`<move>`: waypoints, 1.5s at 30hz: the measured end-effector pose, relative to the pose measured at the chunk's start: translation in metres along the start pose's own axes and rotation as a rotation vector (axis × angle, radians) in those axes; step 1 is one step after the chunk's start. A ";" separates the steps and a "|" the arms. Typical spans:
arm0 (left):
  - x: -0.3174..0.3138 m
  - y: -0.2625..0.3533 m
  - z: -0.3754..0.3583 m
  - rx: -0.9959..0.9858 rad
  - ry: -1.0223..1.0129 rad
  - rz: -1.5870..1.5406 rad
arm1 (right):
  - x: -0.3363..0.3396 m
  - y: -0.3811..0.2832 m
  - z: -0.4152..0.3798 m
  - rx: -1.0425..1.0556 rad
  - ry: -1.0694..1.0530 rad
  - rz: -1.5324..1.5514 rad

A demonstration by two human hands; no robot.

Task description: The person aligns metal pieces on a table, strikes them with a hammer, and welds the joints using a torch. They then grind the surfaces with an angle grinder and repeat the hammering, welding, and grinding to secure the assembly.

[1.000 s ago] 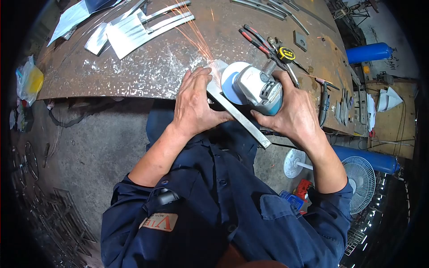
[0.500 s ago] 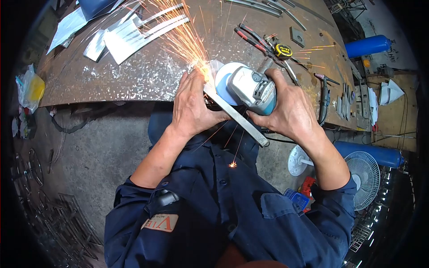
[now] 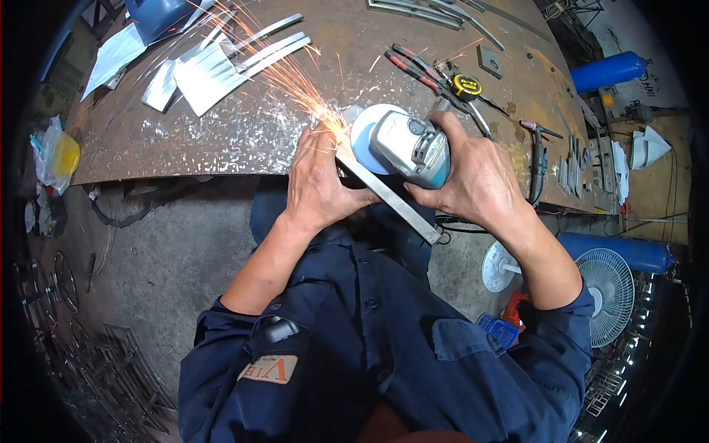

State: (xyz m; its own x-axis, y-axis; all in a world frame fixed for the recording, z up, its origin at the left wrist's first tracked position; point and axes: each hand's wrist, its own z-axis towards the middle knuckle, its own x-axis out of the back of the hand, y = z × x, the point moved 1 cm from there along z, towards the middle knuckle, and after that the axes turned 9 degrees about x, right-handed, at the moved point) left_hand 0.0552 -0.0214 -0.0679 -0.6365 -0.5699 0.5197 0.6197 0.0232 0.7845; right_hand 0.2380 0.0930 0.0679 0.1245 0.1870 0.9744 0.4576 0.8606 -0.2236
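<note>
My right hand (image 3: 480,170) is closed around the body of an angle grinder (image 3: 413,148), whose pale disc (image 3: 367,140) meets the upper end of a square metal bar (image 3: 395,201). Orange sparks (image 3: 310,103) fly up and left from the contact point. My left hand (image 3: 317,177) grips that bar near the same end, thumb along its side, at the front edge of the steel table (image 3: 244,140). The bar's lower end sticks out past the edge, toward my body. Fingers of the left hand are partly hidden by the bar and sparks.
Pliers (image 3: 417,70) and a yellow tape measure (image 3: 466,87) lie beyond the grinder. Metal plates (image 3: 210,77) and strips sit at left. A welding torch (image 3: 538,159) rests at the right edge. A fan (image 3: 602,295) and blue cylinders (image 3: 609,74) stand to the right.
The spark stream is thinner and the spark burst in front of my overalls is gone. The grinder sits almost the same against the bar; the whole view has shifted slightly.
</note>
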 end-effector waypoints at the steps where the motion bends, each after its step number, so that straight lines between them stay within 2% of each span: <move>1: 0.000 -0.001 -0.001 0.047 -0.041 0.004 | 0.000 0.000 0.000 -0.001 0.001 0.002; 5: 0.001 0.002 0.001 0.005 -0.015 0.015 | 0.000 0.002 -0.001 -0.022 -0.006 0.014; 7: 0.003 0.002 0.000 0.107 -0.094 -0.001 | 0.002 0.004 -0.001 -0.027 0.003 0.013; 8: 0.002 -0.002 -0.001 0.107 -0.095 0.000 | 0.004 0.005 -0.001 -0.100 -0.024 0.032; 10: -0.002 -0.009 -0.003 -0.041 -0.007 0.095 | 0.007 0.012 -0.002 -0.199 -0.037 0.058; 13: -0.003 -0.012 -0.005 -0.002 -0.050 0.094 | 0.009 0.019 -0.002 -0.220 -0.012 0.069; 19: -0.003 -0.012 -0.005 0.050 -0.063 0.105 | 0.002 0.011 -0.008 -0.166 -0.085 0.079; 26: -0.003 -0.010 -0.004 0.001 -0.051 0.090 | 0.009 0.028 -0.008 -0.252 -0.046 0.108; 29: -0.003 -0.010 -0.003 0.013 -0.055 0.085 | 0.006 0.023 -0.009 -0.188 -0.032 0.094; 33: -0.004 -0.014 -0.004 0.000 -0.030 0.068 | 0.003 0.020 -0.011 -0.204 -0.104 0.121; 37: -0.004 -0.012 -0.004 -0.009 -0.020 0.075 | 0.004 0.042 -0.011 -0.176 0.047 0.063; 41: -0.004 -0.013 -0.002 0.061 -0.031 0.007 | 0.008 0.054 -0.012 -0.228 0.097 0.033; 45: -0.005 -0.017 -0.003 -0.002 -0.014 0.065 | 0.007 0.056 -0.016 -0.206 0.122 0.106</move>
State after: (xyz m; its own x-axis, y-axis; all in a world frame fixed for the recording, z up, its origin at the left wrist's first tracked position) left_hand 0.0490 -0.0217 -0.0850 -0.6014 -0.5556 0.5741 0.6609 0.0578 0.7483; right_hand 0.2781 0.1349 0.0615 0.2807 0.2020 0.9383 0.6044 0.7222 -0.3363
